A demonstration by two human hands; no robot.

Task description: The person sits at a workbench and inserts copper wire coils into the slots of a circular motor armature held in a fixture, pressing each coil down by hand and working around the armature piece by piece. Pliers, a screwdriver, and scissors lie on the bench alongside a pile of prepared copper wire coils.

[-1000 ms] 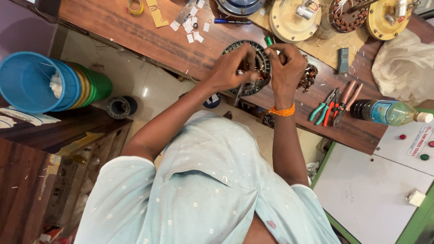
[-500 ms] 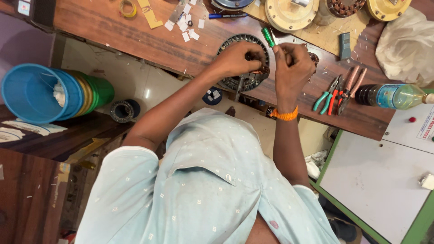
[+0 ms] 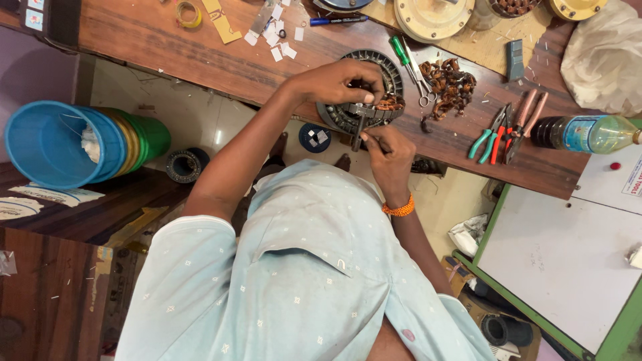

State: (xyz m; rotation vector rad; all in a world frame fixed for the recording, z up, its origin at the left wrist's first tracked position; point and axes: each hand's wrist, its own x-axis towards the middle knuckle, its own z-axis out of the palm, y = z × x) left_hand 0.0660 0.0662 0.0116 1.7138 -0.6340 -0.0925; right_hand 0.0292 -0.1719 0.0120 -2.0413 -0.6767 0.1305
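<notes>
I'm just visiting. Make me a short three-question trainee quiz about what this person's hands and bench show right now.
1. True or false: the left hand rests on the round stator at the bench edge.
2. What lies closest to the right of the stator? A) loose copper coils B) blue bucket C) plastic bottle
3. Fill in: the right hand wears an orange ____ at the wrist.

Key: 1 true; 2 A; 3 bracelet.

Pale mint short-sleeved shirt (image 3: 294, 281), small white dot print; orange beaded band (image 3: 399, 208) on right wrist
</notes>
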